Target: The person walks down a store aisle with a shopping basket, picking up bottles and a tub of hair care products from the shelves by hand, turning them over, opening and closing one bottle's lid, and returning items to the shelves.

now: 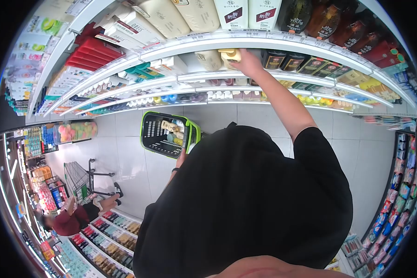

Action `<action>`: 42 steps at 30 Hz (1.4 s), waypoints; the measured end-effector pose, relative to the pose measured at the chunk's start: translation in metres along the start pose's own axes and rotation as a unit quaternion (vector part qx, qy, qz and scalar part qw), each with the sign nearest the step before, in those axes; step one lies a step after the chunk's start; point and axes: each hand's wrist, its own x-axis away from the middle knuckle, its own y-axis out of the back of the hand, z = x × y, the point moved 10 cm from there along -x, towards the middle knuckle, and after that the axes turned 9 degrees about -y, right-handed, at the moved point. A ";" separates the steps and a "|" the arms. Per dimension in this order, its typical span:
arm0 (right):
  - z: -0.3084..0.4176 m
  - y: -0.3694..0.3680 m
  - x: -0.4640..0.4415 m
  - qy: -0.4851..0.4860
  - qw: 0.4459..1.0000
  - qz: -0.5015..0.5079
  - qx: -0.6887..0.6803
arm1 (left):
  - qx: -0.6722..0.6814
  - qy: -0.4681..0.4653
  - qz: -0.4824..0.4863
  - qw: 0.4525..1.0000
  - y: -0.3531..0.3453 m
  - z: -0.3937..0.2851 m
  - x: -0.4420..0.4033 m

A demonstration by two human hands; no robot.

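My right hand (248,63) reaches into the second shelf from the top, its fingers closed round a cream bottle with a yellow top (230,56). Left of it on the same shelf stands a beige bottle (208,60), and dark boxes (274,60) are to its right. Low beside my body, my left hand (181,159) is at the near right edge of a black basket with a green rim (146,121), its fingers partly hidden. Inside the basket lie a cream bottle (170,126) and a few other packs.
Price tags line the front of the upper shelf (199,41), which carries white, beige and dark bottles. A shopping cart (81,178) stands at the left near a person in dark red (69,220). More stocked shelves (394,185) curve along the right.
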 end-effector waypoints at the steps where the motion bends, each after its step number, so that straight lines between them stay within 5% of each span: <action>1: -0.001 -0.001 0.005 0.001 1.000 0.000 0.001 | -0.066 -0.016 0.024 0.997 -0.004 -0.012 0.003; 5: -0.005 -0.005 0.031 0.058 0.998 0.000 0.018 | -0.126 -0.147 -0.105 0.975 -0.029 -0.119 0.065; 8: 0.005 0.015 0.064 0.116 0.991 -0.054 0.021 | -0.172 -0.162 -0.047 0.970 -0.042 -0.123 0.058; 11: 0.022 0.052 0.096 0.124 0.988 -0.086 0.010 | -0.178 -0.135 -0.034 0.974 -0.047 -0.106 0.041; 13: 0.011 0.075 0.111 -0.020 0.989 -0.048 -0.140 | -0.039 -0.033 -0.060 0.997 -0.036 -0.050 0.007; 15: 0.011 0.088 0.125 -0.034 0.981 -0.060 -0.179 | -0.129 -0.013 -0.060 0.990 -0.052 -0.094 0.036; 17: 0.002 0.103 0.135 -0.007 0.885 -0.101 -0.454 | -0.104 -0.077 -0.029 0.991 -0.060 -0.094 0.022; 19: 0.001 0.120 0.145 -0.003 0.877 -0.134 -0.461 | -0.083 -0.046 -0.034 0.995 -0.071 -0.097 0.023; 21: 0.001 0.105 0.154 -0.098 0.686 0.006 -0.721 | -0.064 -0.015 -0.037 0.997 -0.075 -0.093 0.016; 24: 0.006 0.117 0.173 -0.115 0.662 0.046 -0.739 | -0.043 -0.043 0.067 0.996 -0.087 -0.070 -0.031; 26: 0.008 0.124 0.186 -0.134 0.654 0.048 -0.743 | 0.160 0.045 0.118 0.979 -0.095 -0.036 -0.063; 33: 0.012 0.133 0.219 -0.108 0.711 -0.015 -0.694 | 0.067 -0.096 -0.059 0.991 -0.090 -0.150 -0.047; 35: 0.023 0.131 0.224 -0.112 0.696 0.005 -0.710 | 0.122 -0.213 -0.121 0.962 -0.090 -0.211 -0.035; 37: 0.032 0.122 0.226 -0.126 0.679 0.034 -0.722 | 0.225 -0.199 -0.121 0.946 -0.106 -0.269 -0.012; 42: 0.050 0.111 0.224 -0.120 0.686 0.056 -0.716 | 0.313 -0.247 0.153 0.904 -0.205 -0.416 0.075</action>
